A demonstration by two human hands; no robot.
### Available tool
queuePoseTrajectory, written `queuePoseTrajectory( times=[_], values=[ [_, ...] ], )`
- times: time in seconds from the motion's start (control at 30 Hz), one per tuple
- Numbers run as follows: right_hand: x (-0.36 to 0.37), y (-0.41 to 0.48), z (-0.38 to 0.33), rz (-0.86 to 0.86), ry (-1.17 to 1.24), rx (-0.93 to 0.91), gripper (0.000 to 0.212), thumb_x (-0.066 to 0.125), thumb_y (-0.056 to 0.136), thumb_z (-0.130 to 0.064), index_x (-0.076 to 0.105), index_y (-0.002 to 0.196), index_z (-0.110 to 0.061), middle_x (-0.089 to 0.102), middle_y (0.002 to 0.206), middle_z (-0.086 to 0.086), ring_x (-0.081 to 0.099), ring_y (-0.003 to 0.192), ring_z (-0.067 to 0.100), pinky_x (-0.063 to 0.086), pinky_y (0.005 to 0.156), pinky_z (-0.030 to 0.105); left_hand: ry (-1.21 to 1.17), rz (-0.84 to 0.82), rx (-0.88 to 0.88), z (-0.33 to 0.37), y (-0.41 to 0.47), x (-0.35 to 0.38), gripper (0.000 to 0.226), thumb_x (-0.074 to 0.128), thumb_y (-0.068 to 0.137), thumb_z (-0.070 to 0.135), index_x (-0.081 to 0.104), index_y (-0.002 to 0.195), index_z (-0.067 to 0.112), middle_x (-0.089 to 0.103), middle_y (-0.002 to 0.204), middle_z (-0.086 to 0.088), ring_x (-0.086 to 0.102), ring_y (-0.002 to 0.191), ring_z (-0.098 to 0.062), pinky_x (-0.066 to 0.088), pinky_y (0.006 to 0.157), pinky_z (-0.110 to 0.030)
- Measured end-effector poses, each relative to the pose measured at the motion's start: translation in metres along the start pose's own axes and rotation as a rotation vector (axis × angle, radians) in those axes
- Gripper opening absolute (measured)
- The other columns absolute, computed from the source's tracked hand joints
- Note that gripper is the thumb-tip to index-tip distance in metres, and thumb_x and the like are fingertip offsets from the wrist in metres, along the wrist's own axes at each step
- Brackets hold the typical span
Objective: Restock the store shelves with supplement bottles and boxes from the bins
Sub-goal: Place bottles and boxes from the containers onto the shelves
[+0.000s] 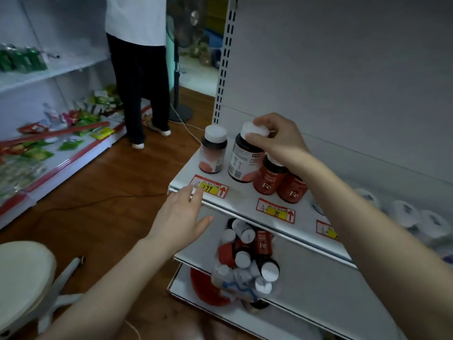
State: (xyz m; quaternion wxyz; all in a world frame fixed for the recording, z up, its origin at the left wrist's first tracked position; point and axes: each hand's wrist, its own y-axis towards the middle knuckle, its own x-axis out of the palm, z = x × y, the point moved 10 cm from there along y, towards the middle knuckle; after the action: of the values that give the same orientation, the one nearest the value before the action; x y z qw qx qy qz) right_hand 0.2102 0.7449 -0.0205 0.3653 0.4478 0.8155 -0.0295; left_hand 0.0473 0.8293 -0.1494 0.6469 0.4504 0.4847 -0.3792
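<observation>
The right hand curled over the white cap of a dark bottle, gripping it from above; the bottle leaned left, its base at the shelf, though contact could not be told. The left hand lay open, fingers straight, tips at the shelf's near edge by a yellow price tag. A second dark bottle stood just left; two red bottles stood just right, touching each other. On the shelf below lay a heap of bottles; far left stood another person; near left, a stool.
</observation>
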Motion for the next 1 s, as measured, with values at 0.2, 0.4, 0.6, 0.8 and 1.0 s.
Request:
queuePoseTrajectory(
  times=[0.2, 0.4, 0.6, 0.8, 1.0],
  values=[
    [0.027, 0.016, 0.015, 0.021, -0.081, 0.101, 0.038, 0.066, 0.082, -0.022, 0.056, 0.117, -0.013, 0.054, 0.124, 0.004, 0.050, 0.112, 0.017, 0.038, 0.085, 0.022, -0.037, 0.005, 0.029, -0.029, 0.009, 0.012, 0.068, 0.080, 0.067, 0.032, 0.057, 0.118, -0.007, 0.058, 0.112, -0.033, 0.060, 0.100, -0.045, 0.050, 0.083, -0.052],
    [0.038, 0.018, 0.036, 0.115, -0.157, 0.194, 0.046, 0.062, 0.086, -0.022, 0.048, 0.127, -0.007, 0.049, 0.131, 0.006, 0.045, 0.120, 0.018, 0.025, 0.075, 0.008, -0.069, -0.035, 0.030, -0.036, 0.013, 0.036, 0.071, 0.080, 0.067, 0.033, 0.055, 0.121, -0.007, 0.054, 0.119, -0.033, 0.055, 0.108, -0.047, 0.051, 0.084, -0.053],
    [0.051, 0.020, 0.048, 0.133, -0.137, 0.230, 0.048, 0.062, 0.086, -0.024, 0.047, 0.128, -0.006, 0.050, 0.131, 0.007, 0.045, 0.120, 0.019, 0.028, 0.080, 0.012, -0.055, -0.009, 0.041, -0.039, 0.019, 0.046, 0.075, 0.080, 0.066, 0.035, 0.054, 0.122, -0.007, 0.053, 0.123, -0.033, 0.052, 0.115, -0.046, 0.043, 0.092, -0.053],
    [0.059, 0.020, 0.054, 0.139, -0.126, 0.246, 0.048, 0.060, 0.088, -0.026, 0.046, 0.129, -0.007, 0.051, 0.130, 0.009, 0.047, 0.118, 0.020, 0.032, 0.087, 0.018, -0.090, -0.006, 0.042, -0.042, 0.021, 0.053, 0.078, 0.080, 0.067, 0.034, 0.051, 0.124, -0.009, 0.051, 0.125, -0.033, 0.050, 0.117, -0.046, 0.041, 0.094, -0.053],
    [0.063, 0.022, 0.052, 0.089, -0.185, 0.233, 0.047, 0.056, 0.090, -0.026, 0.044, 0.130, -0.005, 0.050, 0.129, 0.012, 0.047, 0.117, 0.024, 0.034, 0.090, 0.025, -0.099, 0.009, 0.038, -0.042, 0.021, 0.054, 0.079, 0.081, 0.066, 0.034, 0.052, 0.123, -0.011, 0.052, 0.124, -0.034, 0.050, 0.117, -0.046, 0.039, 0.095, -0.052]
  ],
)
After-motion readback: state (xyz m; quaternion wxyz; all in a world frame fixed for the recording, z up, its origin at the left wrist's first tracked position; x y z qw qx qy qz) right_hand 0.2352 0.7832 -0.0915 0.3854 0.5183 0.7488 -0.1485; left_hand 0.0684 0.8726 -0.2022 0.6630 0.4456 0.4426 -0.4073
